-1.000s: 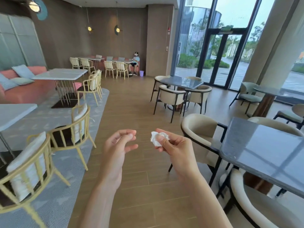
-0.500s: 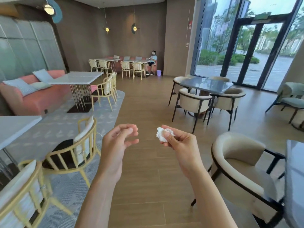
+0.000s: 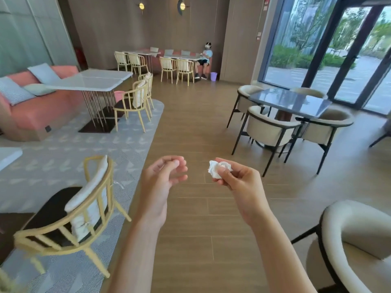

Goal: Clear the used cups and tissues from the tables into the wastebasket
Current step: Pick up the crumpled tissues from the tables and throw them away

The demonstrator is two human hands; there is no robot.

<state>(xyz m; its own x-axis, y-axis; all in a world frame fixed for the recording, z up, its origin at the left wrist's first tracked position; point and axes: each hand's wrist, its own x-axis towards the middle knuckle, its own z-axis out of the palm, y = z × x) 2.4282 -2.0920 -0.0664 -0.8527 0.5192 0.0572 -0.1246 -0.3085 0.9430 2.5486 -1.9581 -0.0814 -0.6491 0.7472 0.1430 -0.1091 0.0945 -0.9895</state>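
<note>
The right hand (image 3: 239, 178) holds a crumpled white paper tissue (image 3: 216, 170) out at chest height over the brown wood-plank floor (image 3: 201, 123), thumb and forefinger pinched on the wad so that most of it sticks out above the knuckles. The left hand (image 3: 163, 178) is raised beside it, a little apart, with its fingers (image 3: 176, 163) loosely curled and nothing in them; thumb and fingertips nearly meet, but no object shows between them.

Judging by this, the step in hand is the carry: one tissue has been picked up and is on its way to be binned. The likely target is the small lilac plastic wastebasket (image 3: 214, 76), which stands on the floor at the far end of the room, well beyond the tissue and straight ahead, just beside the feet of a seated person (image 3: 204, 60) against the brown panelled wall (image 3: 118, 24). The open strip of floor runs from the tissue toward that basket, with the grey patterned rug (image 3: 88, 144) on its left and the dark grey stone-topped bench (image 3: 289, 101) with cream tub chairs on its right.

The next move calls for walking that strip while keeping the pinch firm, then lowering the tissue over the basket mouth before letting go, since so light a wad could drift wide.
</note>
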